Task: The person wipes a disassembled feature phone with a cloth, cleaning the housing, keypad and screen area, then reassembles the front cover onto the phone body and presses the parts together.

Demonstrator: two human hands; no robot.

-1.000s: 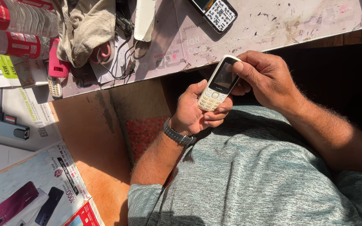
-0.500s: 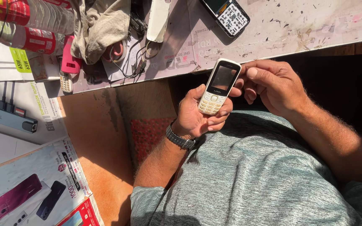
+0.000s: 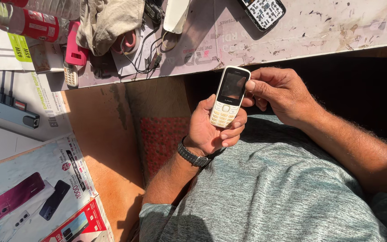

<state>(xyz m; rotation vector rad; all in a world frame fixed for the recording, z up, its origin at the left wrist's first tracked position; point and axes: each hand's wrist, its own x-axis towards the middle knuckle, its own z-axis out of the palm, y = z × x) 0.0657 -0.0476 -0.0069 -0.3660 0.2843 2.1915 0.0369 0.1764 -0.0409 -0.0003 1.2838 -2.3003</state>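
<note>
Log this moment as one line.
left hand: holds cream plastic keypad phone | right hand: touches its top corner | screen: dark

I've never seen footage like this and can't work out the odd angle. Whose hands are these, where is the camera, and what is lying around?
There is no machine here: a person wears one camera on the head, looking down at their own lap and two bare hands, so the scene appears tipped. The left hand, with a dark wristwatch, cradles a cream-white push-button phone with a dark screen. The right hand touches the phone's upper edge with its fingers. Ahead lies a worn printed table surface carrying a black keypad phone, a crumpled beige cloth, a pink phone casing and tangled black cables. At the left are phone advertisement posters.
</note>
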